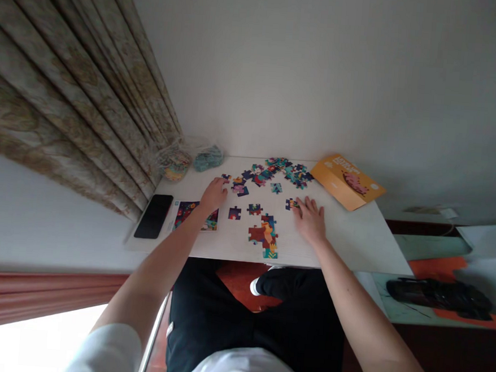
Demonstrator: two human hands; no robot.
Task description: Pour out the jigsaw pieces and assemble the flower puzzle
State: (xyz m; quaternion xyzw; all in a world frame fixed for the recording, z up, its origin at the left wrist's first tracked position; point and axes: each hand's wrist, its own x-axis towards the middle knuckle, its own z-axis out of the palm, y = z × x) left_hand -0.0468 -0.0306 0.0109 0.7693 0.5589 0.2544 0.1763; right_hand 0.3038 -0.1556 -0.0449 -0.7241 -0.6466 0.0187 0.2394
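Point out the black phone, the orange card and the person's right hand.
Black phone (153,216), head view, on its dark face.
Orange card (337,178), head view, on its printed orange face.
Right hand (309,218), head view, on the back of the hand.

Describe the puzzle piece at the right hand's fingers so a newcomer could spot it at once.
On the white table, find the orange box. Just left of it, the right hand lies spread, and the small dark multicoloured piece sits at its fingers, the only piece there, apart from the heap beyond.
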